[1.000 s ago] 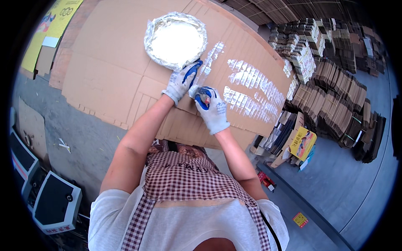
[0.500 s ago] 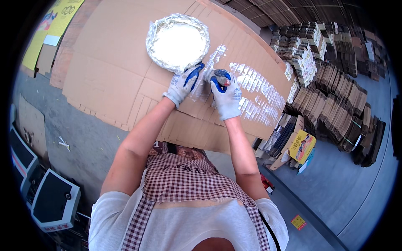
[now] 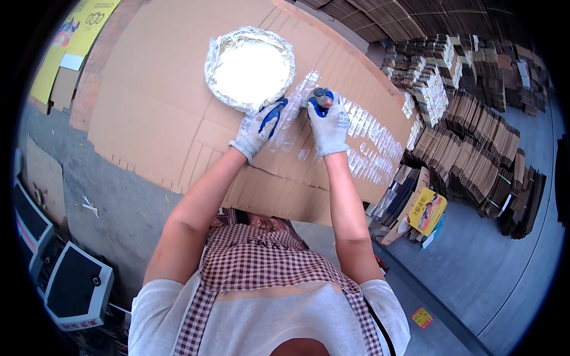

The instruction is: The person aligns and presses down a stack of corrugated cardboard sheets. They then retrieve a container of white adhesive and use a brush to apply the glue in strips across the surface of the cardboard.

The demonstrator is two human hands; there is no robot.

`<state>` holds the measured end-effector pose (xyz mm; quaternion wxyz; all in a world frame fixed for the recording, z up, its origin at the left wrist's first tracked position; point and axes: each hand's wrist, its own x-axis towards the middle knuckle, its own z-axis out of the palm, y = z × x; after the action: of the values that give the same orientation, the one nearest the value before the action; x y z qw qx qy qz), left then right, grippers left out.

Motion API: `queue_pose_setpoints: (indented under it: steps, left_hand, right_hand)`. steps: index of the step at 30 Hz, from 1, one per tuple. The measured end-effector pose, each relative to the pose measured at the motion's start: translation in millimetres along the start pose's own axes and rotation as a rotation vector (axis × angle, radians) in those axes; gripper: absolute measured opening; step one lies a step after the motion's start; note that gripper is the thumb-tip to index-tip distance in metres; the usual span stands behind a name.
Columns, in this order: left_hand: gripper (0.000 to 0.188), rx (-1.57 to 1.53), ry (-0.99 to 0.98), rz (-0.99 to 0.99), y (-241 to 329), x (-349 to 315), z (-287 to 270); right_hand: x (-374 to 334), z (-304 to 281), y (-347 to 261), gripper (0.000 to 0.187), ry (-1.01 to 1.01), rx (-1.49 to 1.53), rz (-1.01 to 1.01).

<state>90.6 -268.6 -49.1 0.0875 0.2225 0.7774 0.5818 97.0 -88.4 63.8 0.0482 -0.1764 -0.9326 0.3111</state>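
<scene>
Both my hands wear white work gloves with blue palms, over a large brown cardboard sheet (image 3: 148,89). My left hand (image 3: 259,127) is closed, its fingers curled at the near rim of a round basin (image 3: 212,77). Crinkled clear film lines the basin's rim; glare whitens its inside. To the right, my right hand (image 3: 328,124) is closed around a short dark grey tool with a reddish end (image 3: 323,97), its kind unclear. Rows of small shiny, silvery strips (image 3: 374,133) lie on the cardboard to the right. More strips (image 3: 291,118) run between my hands.
Bundled flat cardboard stacks (image 3: 475,133) stand on the floor to the right. A yellow printed box (image 3: 426,210) sits beyond the sheet's near right corner. Dark-panelled equipment (image 3: 77,285) is at the lower left. Yellow printed board (image 3: 71,47) lies at the far left.
My right hand has moved slightly right and away from my left hand, still holding the tool. More of the shiny strips between my hands shows. My left hand stays at the basin's rim.
</scene>
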Motion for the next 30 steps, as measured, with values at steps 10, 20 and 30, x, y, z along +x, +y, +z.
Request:
queue_pose_setpoints:
  steps: [10,20,30]
  left_hand:
    - [0.044,-0.011,-0.01,-0.026,8.2,0.0,-2.4]
    - [0.042,0.042,-0.02,-0.042,14.1,-0.1,-4.4]
    - [0.042,0.094,0.026,-0.04,-17.1,-10.2,11.7]
  right_hand:
    - [33.6,-3.9,8.8,0.038,-0.037,0.121,0.003]
    - [69.0,2.1,18.0,0.033,-0.012,0.059,-0.035]
    - [73.9,-3.9,18.8,0.032,-0.056,0.088,0.07]
